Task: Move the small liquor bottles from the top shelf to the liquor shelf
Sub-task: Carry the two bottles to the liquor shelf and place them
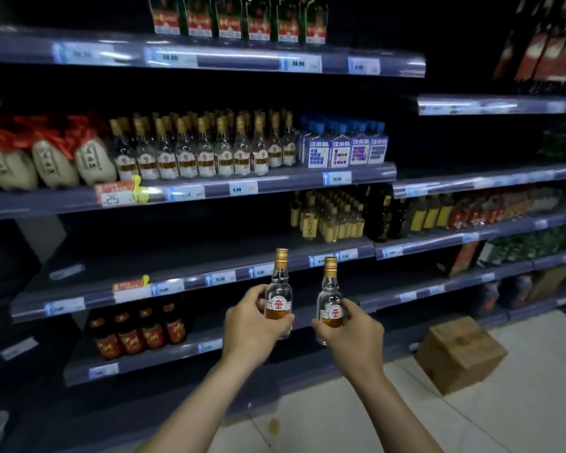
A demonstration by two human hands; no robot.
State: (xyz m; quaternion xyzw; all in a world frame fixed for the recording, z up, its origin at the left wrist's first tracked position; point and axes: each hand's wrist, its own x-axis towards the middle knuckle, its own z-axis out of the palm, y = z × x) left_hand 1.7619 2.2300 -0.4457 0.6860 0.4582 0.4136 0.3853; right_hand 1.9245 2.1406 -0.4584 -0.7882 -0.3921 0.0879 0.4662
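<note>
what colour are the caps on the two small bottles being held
Gold, on both the left bottle and right bottle; clearest in the head view.

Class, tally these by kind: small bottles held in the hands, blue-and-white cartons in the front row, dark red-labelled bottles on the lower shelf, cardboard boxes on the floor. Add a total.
Small bottles held: 2
Blue-and-white cartons, front row: 4
Dark red-labelled bottles: 4
Cardboard box: 1
Total: 11
</note>
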